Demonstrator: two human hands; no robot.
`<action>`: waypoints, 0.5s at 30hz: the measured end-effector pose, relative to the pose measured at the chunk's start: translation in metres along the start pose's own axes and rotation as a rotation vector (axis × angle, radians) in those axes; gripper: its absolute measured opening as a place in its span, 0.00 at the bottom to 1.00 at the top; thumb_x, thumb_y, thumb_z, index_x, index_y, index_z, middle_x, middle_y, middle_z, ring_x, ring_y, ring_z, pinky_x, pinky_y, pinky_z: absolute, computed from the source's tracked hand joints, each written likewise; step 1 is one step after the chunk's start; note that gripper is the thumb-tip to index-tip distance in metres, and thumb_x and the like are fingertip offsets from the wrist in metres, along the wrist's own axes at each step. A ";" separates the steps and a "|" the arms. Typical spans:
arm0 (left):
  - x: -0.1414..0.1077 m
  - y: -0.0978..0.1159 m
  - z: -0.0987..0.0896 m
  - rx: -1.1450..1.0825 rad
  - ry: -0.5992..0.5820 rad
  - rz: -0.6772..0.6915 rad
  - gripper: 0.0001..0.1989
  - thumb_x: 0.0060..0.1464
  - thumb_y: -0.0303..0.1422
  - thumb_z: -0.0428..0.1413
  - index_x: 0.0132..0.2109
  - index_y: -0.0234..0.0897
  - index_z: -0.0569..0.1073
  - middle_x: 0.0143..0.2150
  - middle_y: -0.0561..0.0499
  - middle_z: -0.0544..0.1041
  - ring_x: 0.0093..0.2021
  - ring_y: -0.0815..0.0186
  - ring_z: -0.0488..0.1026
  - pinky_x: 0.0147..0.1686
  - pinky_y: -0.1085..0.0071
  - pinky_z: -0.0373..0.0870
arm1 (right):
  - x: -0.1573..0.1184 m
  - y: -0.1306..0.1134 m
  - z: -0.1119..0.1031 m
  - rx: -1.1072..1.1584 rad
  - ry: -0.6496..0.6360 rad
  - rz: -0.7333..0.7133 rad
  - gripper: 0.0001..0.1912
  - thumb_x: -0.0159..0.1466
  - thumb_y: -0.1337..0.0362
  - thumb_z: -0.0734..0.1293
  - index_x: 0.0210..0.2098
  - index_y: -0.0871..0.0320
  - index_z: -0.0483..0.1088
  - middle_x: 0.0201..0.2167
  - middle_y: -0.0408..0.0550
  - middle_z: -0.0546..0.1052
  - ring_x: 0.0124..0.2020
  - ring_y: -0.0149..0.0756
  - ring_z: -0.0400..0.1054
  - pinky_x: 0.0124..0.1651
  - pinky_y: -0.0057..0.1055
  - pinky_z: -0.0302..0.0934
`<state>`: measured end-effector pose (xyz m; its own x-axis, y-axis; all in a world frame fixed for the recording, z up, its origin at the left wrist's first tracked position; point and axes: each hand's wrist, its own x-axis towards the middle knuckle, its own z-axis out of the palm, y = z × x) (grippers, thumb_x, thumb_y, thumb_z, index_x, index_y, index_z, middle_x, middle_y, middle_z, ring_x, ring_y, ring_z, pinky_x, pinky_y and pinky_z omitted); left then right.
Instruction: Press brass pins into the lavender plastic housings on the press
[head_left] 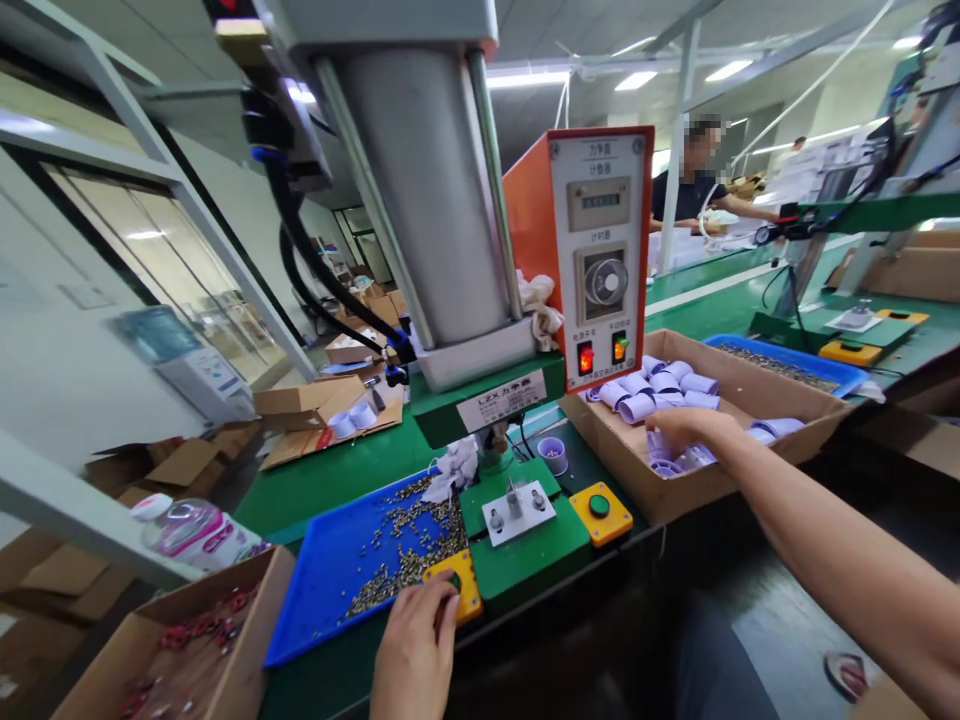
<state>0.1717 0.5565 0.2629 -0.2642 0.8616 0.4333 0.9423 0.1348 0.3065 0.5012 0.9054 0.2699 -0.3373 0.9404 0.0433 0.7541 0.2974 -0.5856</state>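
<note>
My left hand [416,645] rests at the yellow button box [466,603] in front of the press, its bent fingers close together beside the green button. Whatever its fingertips may hold is too small or hidden to make out. My right hand [694,430] reaches into a cardboard box [795,400] of short pale purple plastic tubes [637,407]. Its fingers are bent over one purple tube [662,450], and partly hidden. Between the hands, a metal fixture plate [519,513] with pins sits on the green press base, under the press head [484,405].
A blue tray [337,545] of small metal rivets lies left of the press base. Another yellow button box [602,515] and a purple cup [553,456] stand right. An orange control box [600,260] hangs above. A co-worker [694,180] works beyond the bench.
</note>
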 end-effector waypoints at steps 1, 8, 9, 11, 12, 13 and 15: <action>-0.001 0.000 0.000 -0.012 -0.003 -0.009 0.12 0.61 0.39 0.48 0.38 0.42 0.75 0.40 0.49 0.79 0.42 0.59 0.75 0.44 0.60 0.74 | 0.000 0.002 0.003 -0.007 -0.060 -0.002 0.06 0.45 0.77 0.70 0.22 0.62 0.74 0.17 0.42 0.73 0.19 0.29 0.65 0.30 0.30 0.61; -0.006 0.009 -0.003 -0.068 -0.046 -0.101 0.09 0.60 0.35 0.50 0.37 0.41 0.75 0.42 0.48 0.79 0.44 0.60 0.74 0.45 0.60 0.74 | -0.017 -0.007 -0.021 0.050 -0.071 -0.077 0.16 0.51 0.63 0.70 0.39 0.60 0.72 0.32 0.49 0.77 0.33 0.41 0.71 0.35 0.32 0.62; -0.007 0.010 -0.004 -0.067 -0.047 -0.109 0.09 0.60 0.34 0.50 0.37 0.41 0.75 0.41 0.48 0.79 0.44 0.60 0.74 0.45 0.60 0.74 | -0.025 -0.017 -0.024 0.121 0.005 -0.101 0.17 0.55 0.58 0.67 0.42 0.59 0.69 0.36 0.51 0.77 0.36 0.42 0.72 0.38 0.33 0.64; -0.007 0.013 -0.005 -0.062 -0.047 -0.118 0.09 0.60 0.33 0.50 0.37 0.41 0.75 0.41 0.49 0.78 0.43 0.60 0.74 0.44 0.60 0.74 | -0.045 -0.046 -0.021 0.380 0.161 -0.180 0.19 0.60 0.52 0.63 0.45 0.56 0.66 0.42 0.51 0.76 0.42 0.43 0.71 0.42 0.35 0.65; -0.007 0.014 -0.005 -0.058 -0.043 -0.121 0.09 0.60 0.33 0.50 0.37 0.41 0.75 0.40 0.49 0.78 0.42 0.60 0.74 0.44 0.60 0.74 | -0.056 -0.064 -0.015 0.552 0.205 -0.229 0.20 0.59 0.50 0.64 0.46 0.55 0.66 0.42 0.50 0.76 0.43 0.42 0.71 0.43 0.35 0.66; -0.007 0.015 -0.004 -0.052 -0.038 -0.124 0.09 0.60 0.32 0.50 0.38 0.41 0.75 0.40 0.49 0.78 0.42 0.60 0.74 0.43 0.60 0.74 | -0.066 -0.084 -0.004 0.700 0.204 -0.273 0.21 0.58 0.50 0.67 0.45 0.54 0.67 0.42 0.50 0.77 0.42 0.42 0.72 0.42 0.35 0.67; -0.008 0.017 -0.004 -0.039 -0.026 -0.126 0.09 0.60 0.32 0.49 0.38 0.41 0.75 0.39 0.48 0.78 0.42 0.59 0.74 0.43 0.59 0.73 | -0.082 -0.123 0.026 0.863 0.067 -0.340 0.23 0.56 0.52 0.70 0.48 0.54 0.67 0.42 0.50 0.77 0.42 0.42 0.72 0.41 0.34 0.68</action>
<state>0.1892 0.5500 0.2677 -0.3740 0.8515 0.3676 0.8931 0.2239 0.3901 0.4215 0.7877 0.3167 -0.4093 0.8410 0.3539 -0.0688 0.3583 -0.9311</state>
